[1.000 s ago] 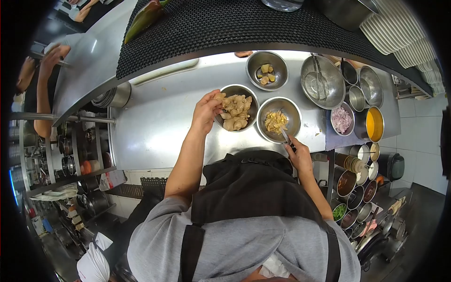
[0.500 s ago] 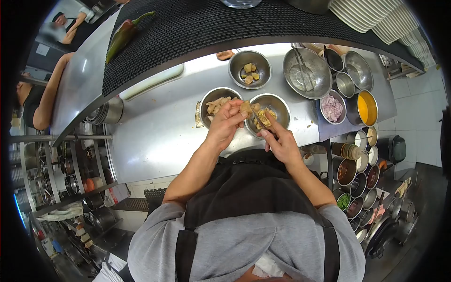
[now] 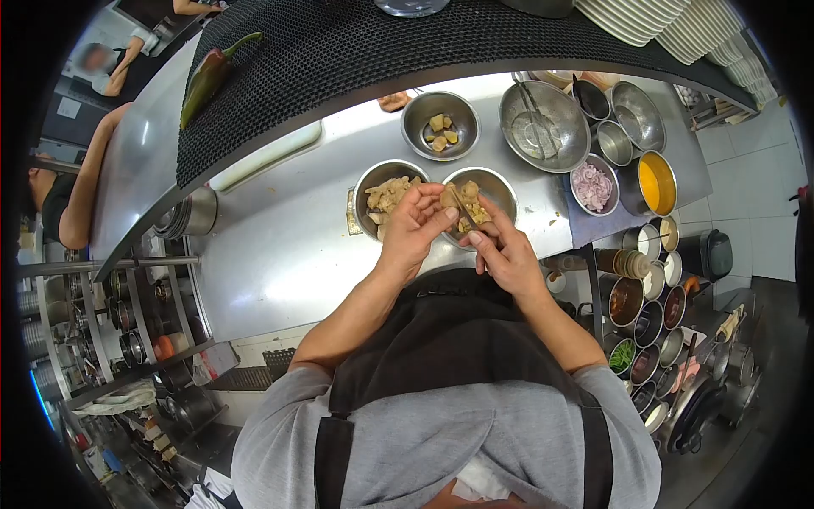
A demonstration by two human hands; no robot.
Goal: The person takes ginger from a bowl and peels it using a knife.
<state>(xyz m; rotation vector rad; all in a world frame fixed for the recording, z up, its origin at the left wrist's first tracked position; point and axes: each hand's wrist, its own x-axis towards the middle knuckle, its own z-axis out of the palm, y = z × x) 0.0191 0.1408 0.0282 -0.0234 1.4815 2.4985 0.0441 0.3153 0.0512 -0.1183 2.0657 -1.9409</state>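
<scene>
My left hand [image 3: 414, 231] pinches a piece of ginger [image 3: 448, 198] above the right-hand steel bowl [image 3: 505, 197]. In my right hand [image 3: 502, 253] is a small knife [image 3: 463, 207], its thin blade lying against or very near the ginger. Yellowish peelings [image 3: 471, 215] and some brownish bits show in the bowl below, partly hidden by my hands. To the left, another steel bowl [image 3: 365, 180] holds knobbly, unpeeled-looking ginger pieces [image 3: 388, 198]. Behind these two stands a third bowl [image 3: 409, 136] with several yellow peeled chunks [image 3: 439, 124].
Rightward on the steel counter [image 3: 280, 246] are a large bowl with tongs [image 3: 534, 114], chopped onion [image 3: 593, 187] and a pot of orange liquid [image 3: 656, 187]. A black-matted shelf [image 3: 339, 59] overhangs the back, bearing a chili pepper [image 3: 208, 85] and stacked plates [image 3: 636, 19]. A co-worker's arm [image 3: 83, 191] is at left.
The ginger and my left fingers have shifted slightly right, closer to the knife. The knife blade has tipped more upright. The whole view has moved a little.
</scene>
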